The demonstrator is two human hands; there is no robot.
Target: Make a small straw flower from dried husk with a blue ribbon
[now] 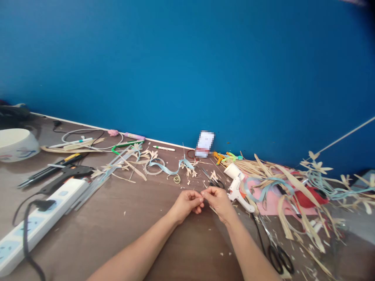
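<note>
"How were left hand [185, 204] and right hand [220, 203]?"
"Pinched narrow, tips meeting; contents, couldn't tell!"
"Nearby?"
"White glue gun [236, 186], just beside the right one, toward the worktop's [134, 222] back edge"

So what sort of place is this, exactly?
Probably a craft table, though I can't tell whether it's in a home or a workshop. The white glue gun, the scissors at lower right and the pale strips strewn about suggest it.
</note>
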